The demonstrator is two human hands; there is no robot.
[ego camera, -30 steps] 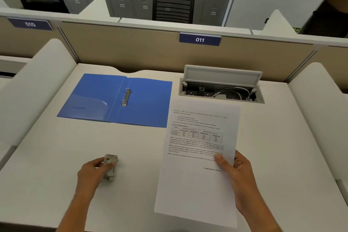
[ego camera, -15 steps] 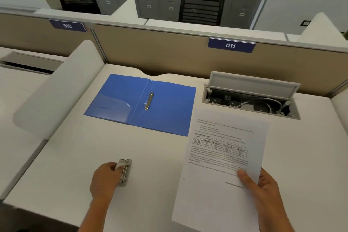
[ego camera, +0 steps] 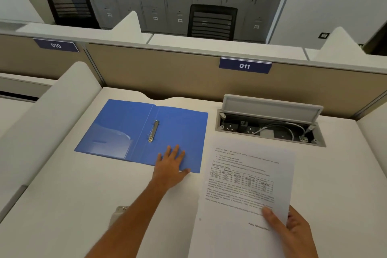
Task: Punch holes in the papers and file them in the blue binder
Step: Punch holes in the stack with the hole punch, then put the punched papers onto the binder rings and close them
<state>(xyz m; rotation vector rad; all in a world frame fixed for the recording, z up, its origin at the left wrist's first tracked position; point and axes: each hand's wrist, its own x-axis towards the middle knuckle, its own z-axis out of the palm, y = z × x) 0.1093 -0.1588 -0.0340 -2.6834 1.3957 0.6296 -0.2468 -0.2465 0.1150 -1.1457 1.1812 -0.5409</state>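
The blue binder (ego camera: 117, 132) lies open and flat on the white desk, its metal rings (ego camera: 153, 131) along the spine. My left hand (ego camera: 170, 163) rests flat on the near corner of the binder's right cover, fingers spread. My right hand (ego camera: 293, 230) grips the lower right edge of a printed paper (ego camera: 245, 190), held just above the desk to the right of the binder. The grey hole punch (ego camera: 118, 212) sits near the front of the desk, mostly hidden under my left forearm.
An open cable box (ego camera: 270, 130) with sockets and a white cable is sunk into the desk behind the paper. A beige partition (ego camera: 167, 73) labelled 011 closes the back. White side dividers (ego camera: 48, 111) flank the desk.
My left hand let go of the hole punch and reached forward onto the binder's right cover. The paper stays in my right hand. The view shifted.
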